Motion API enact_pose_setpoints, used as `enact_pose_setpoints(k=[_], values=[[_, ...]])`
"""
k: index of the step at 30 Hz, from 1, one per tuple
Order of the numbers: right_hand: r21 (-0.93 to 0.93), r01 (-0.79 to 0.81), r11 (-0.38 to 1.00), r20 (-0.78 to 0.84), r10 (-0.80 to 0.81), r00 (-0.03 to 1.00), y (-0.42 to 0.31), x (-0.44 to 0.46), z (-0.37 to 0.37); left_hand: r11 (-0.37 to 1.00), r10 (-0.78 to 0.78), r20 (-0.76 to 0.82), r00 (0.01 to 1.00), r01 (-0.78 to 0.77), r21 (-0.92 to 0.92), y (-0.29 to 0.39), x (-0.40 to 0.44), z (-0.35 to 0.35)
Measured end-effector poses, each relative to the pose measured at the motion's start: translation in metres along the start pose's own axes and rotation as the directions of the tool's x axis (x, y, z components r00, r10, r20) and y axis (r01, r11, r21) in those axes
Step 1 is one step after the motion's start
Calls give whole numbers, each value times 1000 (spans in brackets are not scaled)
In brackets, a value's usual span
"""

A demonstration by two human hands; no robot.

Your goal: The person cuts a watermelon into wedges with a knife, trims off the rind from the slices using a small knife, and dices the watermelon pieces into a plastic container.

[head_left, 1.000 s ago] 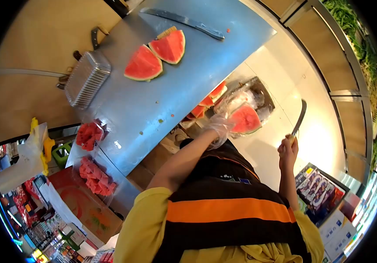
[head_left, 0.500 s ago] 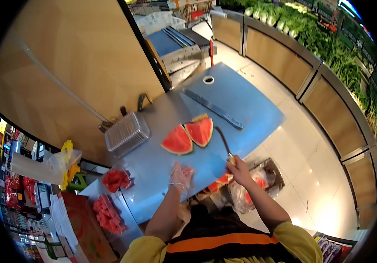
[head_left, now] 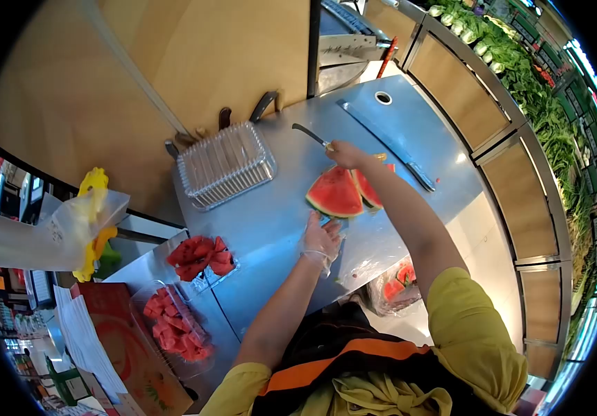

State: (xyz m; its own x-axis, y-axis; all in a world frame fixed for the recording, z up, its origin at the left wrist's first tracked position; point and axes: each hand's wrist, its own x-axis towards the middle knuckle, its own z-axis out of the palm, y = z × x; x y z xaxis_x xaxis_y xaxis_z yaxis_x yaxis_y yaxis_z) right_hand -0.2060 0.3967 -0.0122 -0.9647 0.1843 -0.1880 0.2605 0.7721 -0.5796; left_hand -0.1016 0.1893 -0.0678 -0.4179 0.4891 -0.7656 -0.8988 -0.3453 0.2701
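Note:
My left hand (head_left: 320,239), in a clear plastic glove, is over the metal table (head_left: 257,243) just below a red watermelon wedge (head_left: 336,193). Its fingers are apart and hold nothing. A second wedge (head_left: 368,187) sits against the first, partly hidden by my right forearm. Above the wedges, my right hand (head_left: 344,154) is closed round the handle of a small curved knife (head_left: 308,133), whose blade points to the upper left. A long knife (head_left: 388,144) lies on the table to the right.
Stacked clear plastic boxes (head_left: 225,165) stand at the back left. Knife handles (head_left: 265,105) stick up along the table's back edge. Cut watermelon sits in two clear trays, one upper (head_left: 201,258) and one lower (head_left: 175,324). A bag with watermelon pieces (head_left: 394,288) is below the table's front edge.
My left hand has let go of the wedge it held over the bin and moved up to the table wedges. My right hand has carried the curved knife from the right to above them.

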Motion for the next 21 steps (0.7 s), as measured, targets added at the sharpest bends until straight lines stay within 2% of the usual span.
enact_pose_setpoints(k=[2, 5, 9, 11, 12, 13, 15, 17, 18, 19, 20, 21], values=[[-159, -6, 987, 186, 36, 982, 11, 17, 5, 1000, -13, 34, 999, 13, -17, 0, 6, -6], [-79, -99, 992, 298, 118, 947, 19, 23, 7, 1000, -22, 68, 997, 23, -11, 0, 10, -7], [-77, -169, 983, 347, 186, 919, 0, -5, -2, 998, 70, 193, 979, -69, -8, 11, -21, 9], [-217, -6, 976, 296, 72, 953, -7, -28, 11, 994, 106, 231, 967, -99, -42, 17, -43, 14], [-167, -9, 986, 376, 72, 924, -23, -45, 10, 989, 133, 183, 974, -118, -93, 16, -49, 10], [-157, -7, 988, 389, 68, 919, -23, -58, 20, 980, 160, 131, 978, -142, -139, 14, -54, 3], [-50, -37, 998, 298, 50, 953, -20, -83, 39, 974, 151, 37, 988, -142, -179, 4, -36, -41], [51, -93, 994, 300, 74, 951, -29, -110, 50, 953, 294, -83, 952, -298, -46, 0, -36, -76], [223, -150, 963, 239, 96, 966, -31, -124, 59, 955, 290, -109, 951, -295, -32, 0, -49, -83], [390, -196, 900, 183, 133, 974, -31, -136, 68, 951, 306, -124, 944, -296, 89, 1, -68, -84], [621, -240, 746, 182, 161, 970, -21, -145, 85, 933, 324, -134, 937, -292, 210, 3, -82, -87], [637, -247, 730, 194, 158, 968, -11, -155, 97, 931, 325, -153, 933, -287, 226, 6, -90, -100]])
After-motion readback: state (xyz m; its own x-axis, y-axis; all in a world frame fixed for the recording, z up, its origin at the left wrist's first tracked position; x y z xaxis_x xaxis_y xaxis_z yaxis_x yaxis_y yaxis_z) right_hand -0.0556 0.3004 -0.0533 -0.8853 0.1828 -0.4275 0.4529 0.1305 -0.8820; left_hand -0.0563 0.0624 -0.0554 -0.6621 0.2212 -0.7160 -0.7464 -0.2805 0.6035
